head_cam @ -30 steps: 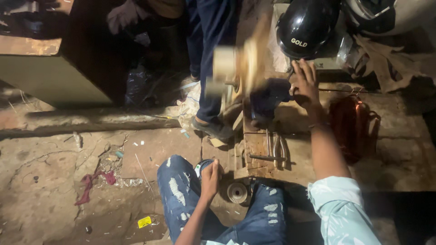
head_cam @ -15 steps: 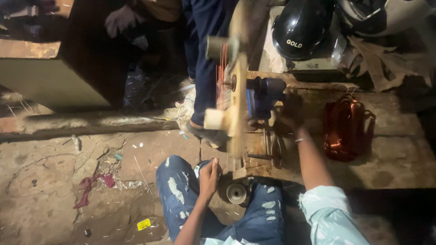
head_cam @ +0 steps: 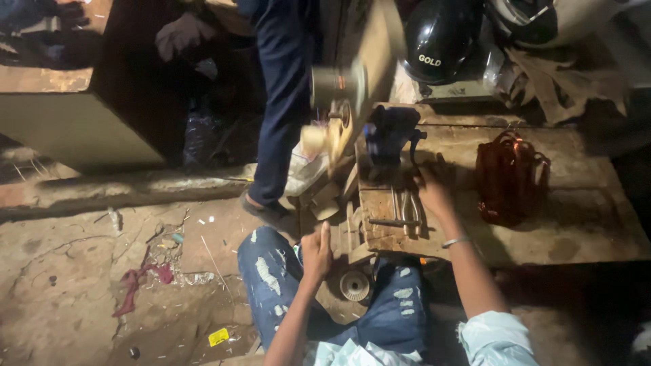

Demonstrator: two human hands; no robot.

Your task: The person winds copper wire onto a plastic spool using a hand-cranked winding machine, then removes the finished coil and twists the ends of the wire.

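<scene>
Set on a worn wooden workbench (head_cam: 542,230), scuffed and stained, low over a dirt floor (head_cam: 81,291) strewn with scraps and a red rag (head_cam: 139,285). Dim room, lit mostly from above. Blue bench vise (head_cam: 390,132) fixed at the bench's near-left part, just ahead of the right hand (head_cam: 434,193). Pliers (head_cam: 407,207) and a thin metal rod lying flat on the boards directly below the vise, just left of that hand. Right hand resting palm-down on the bench, fingers loosely spread toward the vise base, clamped on nothing; touching the vise or not, cannot tell in the shadow. Metal bangle at the wrist.

Left of the vise, a blurred wooden frame with spools (head_cam: 336,108), tilted. Left hand (head_cam: 315,254) raised over the left knee in torn blue jeans, fingers together and upright, empty, well apart from the vise. Small round metal disc (head_cam: 354,285) on the ground between the knees.

Red bundle of wire coil (head_cam: 508,176) on the bench right of the hand, near but apart. Black helmet (head_cam: 441,37) at the bench's far edge. Another person's leg in dark trousers and a sandal (head_cam: 271,135) standing beside the frame. Dark box or cabinet (head_cam: 88,122) at far left.
</scene>
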